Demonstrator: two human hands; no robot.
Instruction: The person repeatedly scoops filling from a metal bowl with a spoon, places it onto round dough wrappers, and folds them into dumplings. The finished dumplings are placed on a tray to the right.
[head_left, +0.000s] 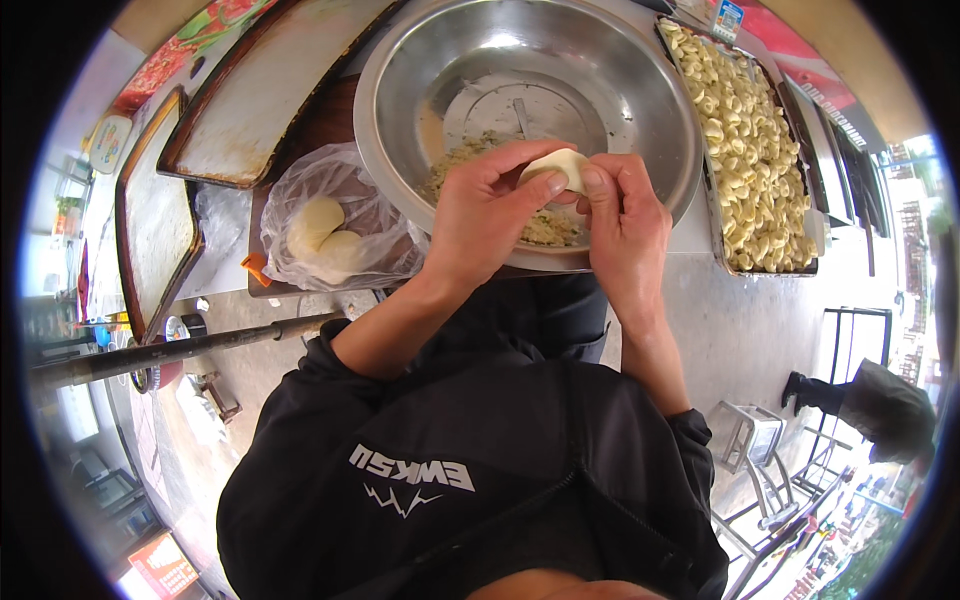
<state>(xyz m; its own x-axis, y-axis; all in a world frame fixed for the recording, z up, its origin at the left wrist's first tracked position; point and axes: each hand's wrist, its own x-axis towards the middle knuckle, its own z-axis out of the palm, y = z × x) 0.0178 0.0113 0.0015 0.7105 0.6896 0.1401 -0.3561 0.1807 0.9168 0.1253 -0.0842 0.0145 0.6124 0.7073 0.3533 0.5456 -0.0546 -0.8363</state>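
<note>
Both of my hands meet over the near side of a wide stainless steel bowl (660, 97). A pale dough wrapper (566, 166) is held between them, folded or curved. My left hand (484, 206) grips its left side with thumb and fingers. The right side is pinched by my right hand (626, 206). Whether the wrapper holds filling cannot be told. Below the hands, crumbly filling with green bits (551, 227) lies in the bowl, and more is at its left side, partly behind my left hand. A narrow metal utensil (520, 116) shows in the bowl.
Left of the bowl, a clear plastic bag (382, 255) holds dough balls (319, 217). Two dark-rimmed trays (255, 82) (161, 210) lie farther left. A tray full of small shaped dough pieces (750, 157) is at the right. A person (877, 409) stands beyond a metal stool (757, 435).
</note>
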